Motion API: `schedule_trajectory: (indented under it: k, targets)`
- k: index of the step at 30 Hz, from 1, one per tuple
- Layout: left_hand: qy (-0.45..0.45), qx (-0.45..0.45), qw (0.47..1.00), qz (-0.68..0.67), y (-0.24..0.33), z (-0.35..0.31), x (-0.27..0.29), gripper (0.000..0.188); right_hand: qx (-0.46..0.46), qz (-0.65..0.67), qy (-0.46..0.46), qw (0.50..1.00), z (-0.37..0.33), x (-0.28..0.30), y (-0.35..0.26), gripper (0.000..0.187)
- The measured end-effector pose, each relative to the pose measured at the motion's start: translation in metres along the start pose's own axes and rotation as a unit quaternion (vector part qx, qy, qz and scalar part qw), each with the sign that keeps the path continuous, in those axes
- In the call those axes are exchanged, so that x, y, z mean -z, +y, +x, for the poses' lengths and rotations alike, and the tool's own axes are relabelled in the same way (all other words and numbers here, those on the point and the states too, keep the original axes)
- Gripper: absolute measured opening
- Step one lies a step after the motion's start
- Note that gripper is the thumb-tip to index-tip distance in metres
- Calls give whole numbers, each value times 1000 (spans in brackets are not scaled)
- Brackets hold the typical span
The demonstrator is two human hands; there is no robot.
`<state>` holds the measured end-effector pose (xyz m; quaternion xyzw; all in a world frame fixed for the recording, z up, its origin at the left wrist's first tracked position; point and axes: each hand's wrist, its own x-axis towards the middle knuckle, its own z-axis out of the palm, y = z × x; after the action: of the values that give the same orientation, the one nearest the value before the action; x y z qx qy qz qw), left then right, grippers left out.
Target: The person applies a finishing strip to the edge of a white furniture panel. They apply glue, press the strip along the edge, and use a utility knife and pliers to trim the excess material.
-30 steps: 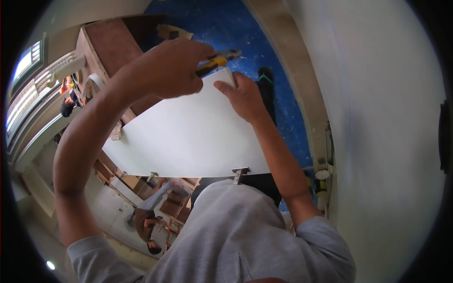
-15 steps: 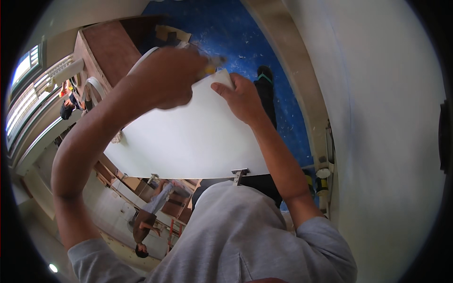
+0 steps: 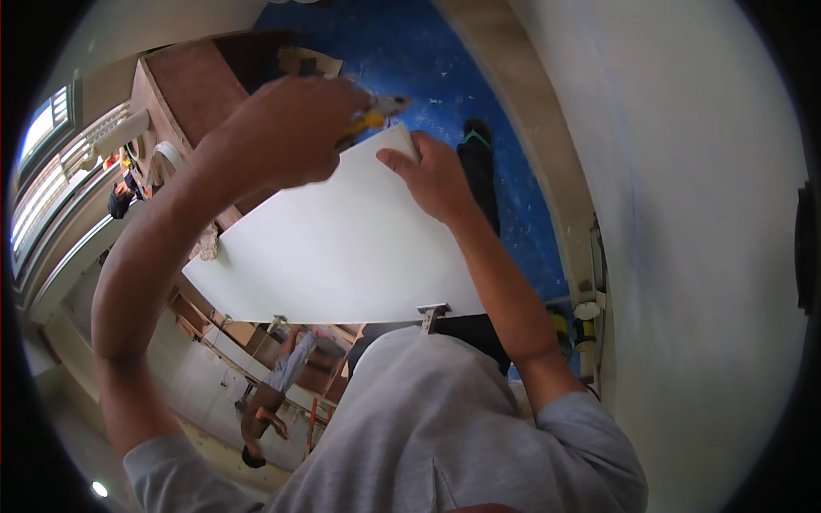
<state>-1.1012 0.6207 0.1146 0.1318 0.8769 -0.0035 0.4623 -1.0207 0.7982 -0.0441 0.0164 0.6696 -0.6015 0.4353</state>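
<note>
My left hand (image 3: 295,128) is closed around a pair of yellow-handled pliers (image 3: 386,108), held over the far corner of a white panel (image 3: 333,248). The metal jaws point right, just beyond the panel's edge; whether they touch it I cannot tell. My right hand (image 3: 432,175) grips that same corner, thumb on the upper face and fingers hidden beneath. The panel lies in front of my waist. Along its near edge are a metal hinge (image 3: 433,313) by my shirt and a second hinge (image 3: 277,322) farther left.
A brown wooden cabinet (image 3: 192,94) stands at the far left. Blue floor (image 3: 428,60) carries a piece of cardboard (image 3: 310,61) and a sandalled foot (image 3: 478,132). A pale wall (image 3: 684,256) rises on the right. Another person (image 3: 272,398) works at the lower left.
My left hand has shifted slightly left, and the pliers show more sharply. The panel's far corner and my right hand have moved a little left. The other person has changed posture.
</note>
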Motion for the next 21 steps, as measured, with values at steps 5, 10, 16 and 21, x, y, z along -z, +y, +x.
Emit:
schedule_trajectory:
  k: [5, 10, 16, 21]
  targets:
    - [-35, 25, 999, -8, 9, -2, -4, 67, -22, -10, -7, 1000, 1, 1, -3, 47]
    - [24, 8, 1000, -17, 6, -11, -5, 56, -18, -9, 2, 1000, 1, 3, -5, 48]
    - [-40, 20, 999, 6, 11, -9, -8, 71, -27, -8, -1, 1000, 0, 2, -5, 45]
    - [-67, 62, 995, -26, 17, -10, -7, 74, -30, 2, -15, 999, -1, 2, -4, 45]
